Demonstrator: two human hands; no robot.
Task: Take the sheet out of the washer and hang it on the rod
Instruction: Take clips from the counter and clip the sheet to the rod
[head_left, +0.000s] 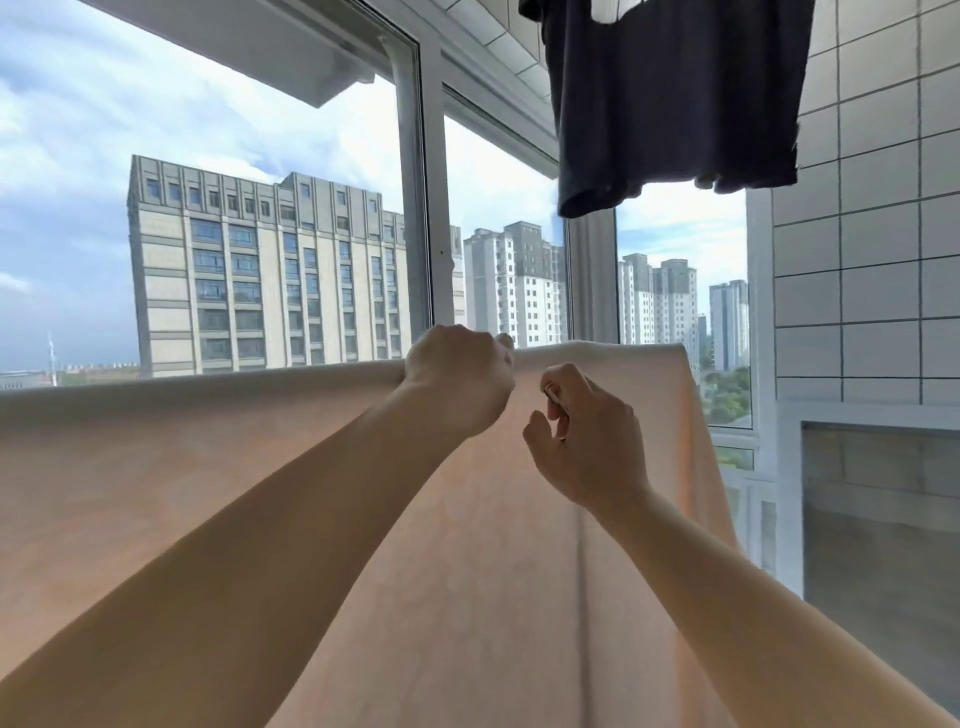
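Note:
A pale peach sheet (260, 493) hangs draped over a horizontal rod at chest height. The rod itself is hidden under the sheet's top fold, which runs from the left edge to about two thirds across. My left hand (457, 376) is on that top fold, its fingers curled over the fabric and gripping it. My right hand (587, 441) hovers just right of it and lower, in front of the sheet. Its fingers are loosely curled with a gap between thumb and forefinger, and it holds nothing that I can see. The washer is out of view.
A dark blue garment (675, 98) hangs overhead at the upper right. Large windows (426, 208) with white frames stand right behind the sheet. A white tiled wall (872, 260) closes the right side, with a grey panel (878, 519) below it.

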